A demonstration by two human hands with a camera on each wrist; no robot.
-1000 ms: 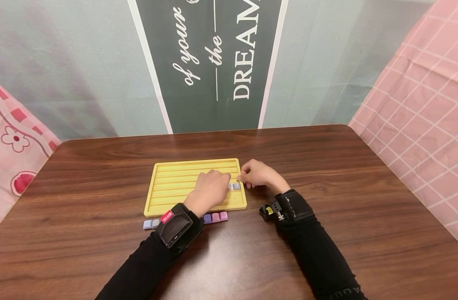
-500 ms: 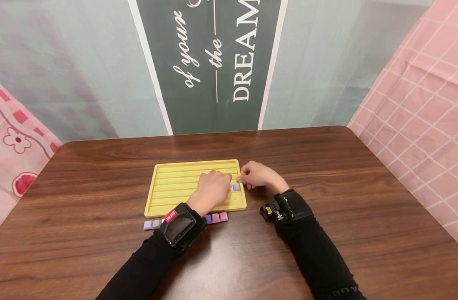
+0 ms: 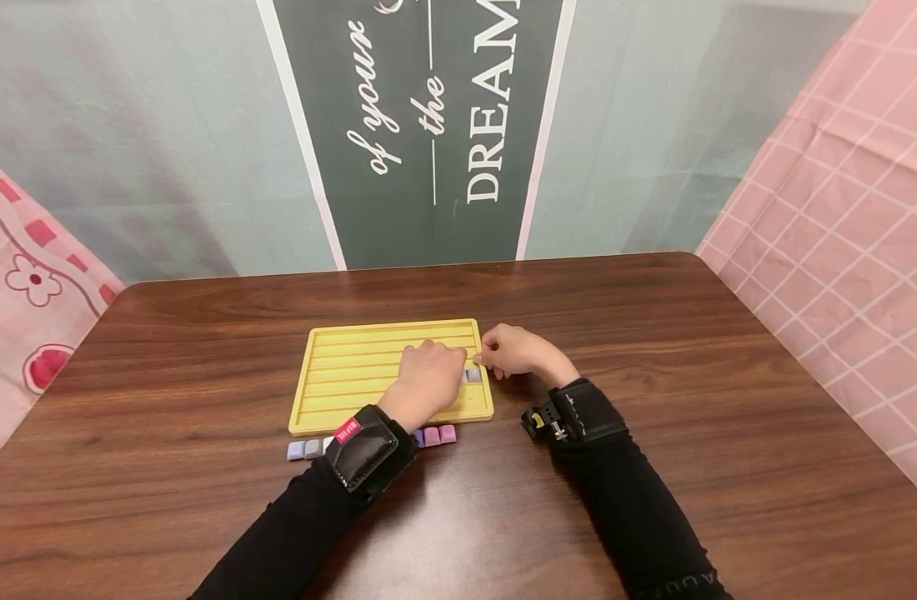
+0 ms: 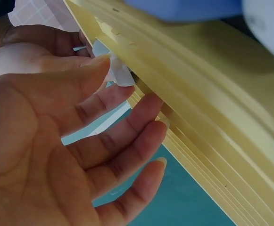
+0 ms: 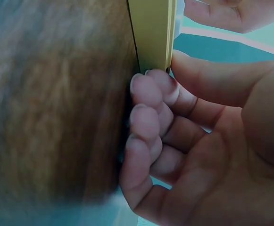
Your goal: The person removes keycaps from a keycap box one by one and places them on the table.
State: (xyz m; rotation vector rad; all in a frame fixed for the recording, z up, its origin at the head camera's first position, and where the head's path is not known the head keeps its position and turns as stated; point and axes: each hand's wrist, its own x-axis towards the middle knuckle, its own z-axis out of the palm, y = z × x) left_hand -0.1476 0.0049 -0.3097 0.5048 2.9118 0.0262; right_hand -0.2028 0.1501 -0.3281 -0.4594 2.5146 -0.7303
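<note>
A shallow yellow tray (image 3: 346,367) with raised ridges lies on the table. Over its right half, my left hand (image 3: 428,377) pinches a pale keycap (image 4: 121,73) between thumb and index finger, the other fingers spread along the tray. A grey keycap (image 3: 473,375) sits in a groove by the tray's right rim, just beyond the left fingertips. With thumb on top and curled fingers against the side, my right hand (image 3: 513,350) grips that right rim, as the right wrist view shows. The left hand hides part of the tray.
A row of keycaps lies along the tray's near side: bluish and grey ones (image 3: 304,450) at the left, pink ones (image 3: 439,435) at the right. My left wrist strap (image 3: 364,450) covers the row's middle. A printed cloth (image 3: 623,150) hangs behind the wooden table (image 3: 699,400).
My left hand has shifted very slightly to the right over the tray, still pinching the keycap. My right hand keeps its place at the rim.
</note>
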